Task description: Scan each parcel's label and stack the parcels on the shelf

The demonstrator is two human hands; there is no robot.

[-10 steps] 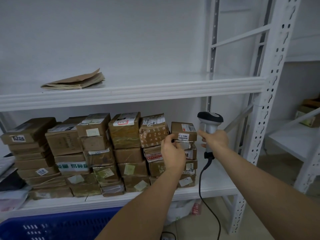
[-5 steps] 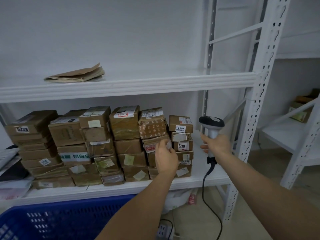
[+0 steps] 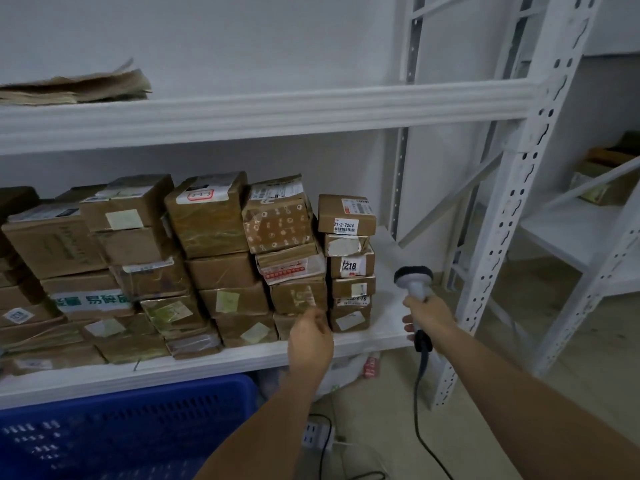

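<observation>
Just let go of the top parcel (image 3: pixel 346 215), so it now sits on the rightmost stack on the shelf (image 3: pixel 384 332), and my left hand (image 3: pixel 310 337) has dropped back empty, fingers loosely curled. My right hand (image 3: pixel 427 315) still grips the scanner (image 3: pixel 414 282). The labels are too blurry to read, and the crate (image 3: pixel 121 427) below is cut off.

Brown parcel stacks (image 3: pixel 207 258) fill the lower shelf (image 3: pixel 242 358) from its left end to the narrow stack topped by the box marked 27-2-7204 (image 3: pixel 346 216). Right of that stack, bare shelf surface runs to the perforated upright (image 3: pixel 519 216), partly fronted by the right hand (image 3: pixel 429 315) gripping the barcode scanner (image 3: pixel 414 282). Above the stacks a gap stays open under the upper shelf (image 3: pixel 263 114), which is bare right of the flattened cardboard (image 3: pixel 76 86).
</observation>
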